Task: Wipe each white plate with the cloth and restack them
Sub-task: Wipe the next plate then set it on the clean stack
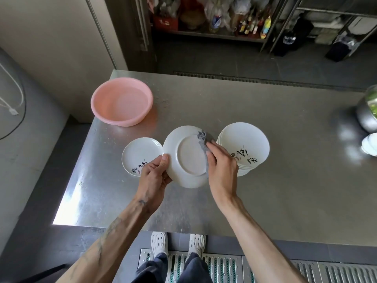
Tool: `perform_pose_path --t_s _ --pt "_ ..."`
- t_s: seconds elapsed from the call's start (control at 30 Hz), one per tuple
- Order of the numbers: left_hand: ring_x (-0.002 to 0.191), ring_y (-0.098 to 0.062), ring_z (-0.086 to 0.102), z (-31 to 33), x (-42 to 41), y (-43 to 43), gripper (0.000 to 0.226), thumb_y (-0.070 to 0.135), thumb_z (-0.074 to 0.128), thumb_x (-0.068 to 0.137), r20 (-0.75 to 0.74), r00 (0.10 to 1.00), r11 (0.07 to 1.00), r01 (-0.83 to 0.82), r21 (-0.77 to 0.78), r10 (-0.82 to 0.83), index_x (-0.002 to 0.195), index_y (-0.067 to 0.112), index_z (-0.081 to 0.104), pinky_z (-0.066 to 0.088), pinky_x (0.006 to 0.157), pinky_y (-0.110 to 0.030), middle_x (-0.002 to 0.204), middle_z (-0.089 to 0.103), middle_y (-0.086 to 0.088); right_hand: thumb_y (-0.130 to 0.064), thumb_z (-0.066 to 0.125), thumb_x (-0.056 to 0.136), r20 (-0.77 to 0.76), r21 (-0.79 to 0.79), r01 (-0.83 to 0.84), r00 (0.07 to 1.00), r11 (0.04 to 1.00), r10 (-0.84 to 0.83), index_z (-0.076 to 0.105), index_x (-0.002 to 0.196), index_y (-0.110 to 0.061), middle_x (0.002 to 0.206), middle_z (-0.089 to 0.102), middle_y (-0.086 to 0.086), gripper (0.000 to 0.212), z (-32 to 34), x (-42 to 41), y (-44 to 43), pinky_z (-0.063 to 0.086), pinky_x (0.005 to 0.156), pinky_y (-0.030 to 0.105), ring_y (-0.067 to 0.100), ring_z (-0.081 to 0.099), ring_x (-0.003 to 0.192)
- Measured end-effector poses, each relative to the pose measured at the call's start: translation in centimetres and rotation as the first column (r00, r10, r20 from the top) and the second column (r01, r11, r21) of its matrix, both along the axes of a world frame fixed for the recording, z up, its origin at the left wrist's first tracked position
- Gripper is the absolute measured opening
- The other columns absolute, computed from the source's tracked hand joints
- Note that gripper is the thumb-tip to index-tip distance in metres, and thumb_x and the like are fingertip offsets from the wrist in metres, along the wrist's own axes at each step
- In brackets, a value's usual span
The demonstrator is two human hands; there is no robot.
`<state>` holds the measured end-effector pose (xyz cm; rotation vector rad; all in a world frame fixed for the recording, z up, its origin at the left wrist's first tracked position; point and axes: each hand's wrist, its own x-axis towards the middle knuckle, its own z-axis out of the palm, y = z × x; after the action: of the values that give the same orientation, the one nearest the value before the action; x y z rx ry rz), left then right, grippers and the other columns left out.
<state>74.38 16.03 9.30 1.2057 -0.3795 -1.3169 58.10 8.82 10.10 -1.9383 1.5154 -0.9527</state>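
one pink basin [122,105] stands on one steel table [285,180]. nearer the person than the basin are the white plates: one single plate [138,152] just below it, one upturned plate [189,158] to the basin's lower right, and one stack [244,139] farther right, its number too hard to tell. one grey cloth [204,139]. two hands, the left hand [155,176] and the right hand [222,168]. two white shoes [159,243].

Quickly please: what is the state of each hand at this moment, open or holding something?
Left hand: grips the rim of the upturned plate.
Right hand: holds the grey cloth against that plate's underside.
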Motion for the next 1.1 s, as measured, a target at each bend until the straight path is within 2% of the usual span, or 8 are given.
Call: perform_pose_path --t_s 0.13,0.3,0.53,0.6,0.7,0.87,1.0,1.1 --pt "0.097 -0.027 0.055 -0.3 -0.9 0.2 0.046 0.031 0.054 0.100 0.018 1.000 1.000 0.012 0.023 -0.012 0.114 -0.011 0.063 0.057 0.085 -0.038 0.103 0.061 -0.017 -0.005 0.059 0.097 -0.067 0.072 0.136 0.989 0.988 -0.132 0.070 0.124 -0.018 0.117 0.074 -0.001 0.032 -0.2 0.8 -0.7 0.042 0.076 0.025 0.024 0.067 0.101" --pt "0.097 -0.024 0.064 -0.3 -0.4 -0.5 0.039 0.024 0.049 0.107 0.010 1.000 0.999 -0.012 0.036 0.012 0.120 -0.009 0.065 0.060 0.084 -0.036 0.107 0.070 -0.016 0.000 0.062 0.096 -0.013 -0.044 -0.197 0.980 0.979 0.196 0.070 0.129 -0.013 0.138 0.064 -0.002 0.035 0.5 2.6 0.4 0.044 0.108 0.023 0.009 0.057 0.130" --pt "0.102 -0.027 0.067 -0.2 0.3 -0.7 0.030 0.013 0.044 0.107 -0.043 0.997 0.997 -0.061 0.048 0.063 0.115 -0.002 0.069 0.056 0.084 -0.033 0.112 0.073 -0.020 0.012 0.067 0.088 -0.132 -0.237 -0.337 0.940 0.911 0.314 0.070 0.127 -0.006 0.139 0.063 0.007 0.043 -2.3 1.9 5.5 0.048 0.109 0.035 0.020 0.058 0.131" --pt "0.100 -0.027 0.069 0.1 0.4 -0.9 0.034 0.023 0.044 0.109 -0.063 0.993 0.994 -0.100 0.047 0.103 0.109 0.001 0.070 0.057 0.087 -0.036 0.110 0.073 -0.019 0.015 0.067 0.087 -0.125 -0.252 -0.274 0.960 0.928 0.250 0.070 0.126 -0.004 0.138 0.063 0.009 0.043 -3.1 0.7 5.7 0.050 0.107 0.040 0.023 0.058 0.131" --pt "0.116 -0.033 0.064 0.3 0.3 -1.2 0.040 0.025 0.043 0.109 -0.061 0.988 0.989 -0.141 0.050 0.144 0.127 -0.005 0.063 0.054 0.102 -0.044 0.127 0.067 -0.025 0.015 0.065 0.089 -0.047 -0.206 -0.100 0.995 0.974 0.092 0.070 0.126 -0.003 0.139 0.062 0.008 0.042 -3.2 1.1 5.5 0.047 0.111 0.040 0.022 0.056 0.134" --pt "0.110 -0.032 0.063 0.2 0.4 -1.3 0.042 0.024 0.041 0.110 -0.089 0.988 0.992 -0.126 0.023 0.128 0.126 -0.008 0.061 0.057 0.089 -0.032 0.124 0.065 -0.030 0.011 0.056 0.093 -0.087 -0.262 -0.262 0.965 0.929 0.248 0.069 0.128 -0.004 0.141 0.062 0.009 0.040 -2.7 3.4 6.4 0.043 0.114 0.034 0.021 0.054 0.136" --pt "0.111 -0.024 0.065 0.0 0.5 -1.1 0.041 0.026 0.044 0.109 -0.078 0.982 0.985 -0.168 0.026 0.170 0.132 -0.003 0.061 0.056 0.098 -0.038 0.127 0.067 -0.020 0.014 0.066 0.090 0.023 -0.183 -0.028 0.999 0.983 0.033 0.068 0.128 -0.002 0.140 0.061 0.009 0.041 -3.5 1.4 5.0 0.047 0.111 0.038 0.022 0.057 0.133" --pt "0.106 -0.024 0.068 -0.2 0.2 -1.2 0.039 0.025 0.044 0.109 -0.104 0.977 0.983 -0.183 0.017 0.184 0.127 -0.003 0.064 0.060 0.091 -0.036 0.121 0.070 -0.020 0.014 0.065 0.089 -0.027 -0.212 -0.100 0.995 0.972 0.097 0.068 0.129 -0.004 0.142 0.061 0.009 0.044 -3.4 2.5 5.7 0.043 0.114 0.034 0.022 0.055 0.135"
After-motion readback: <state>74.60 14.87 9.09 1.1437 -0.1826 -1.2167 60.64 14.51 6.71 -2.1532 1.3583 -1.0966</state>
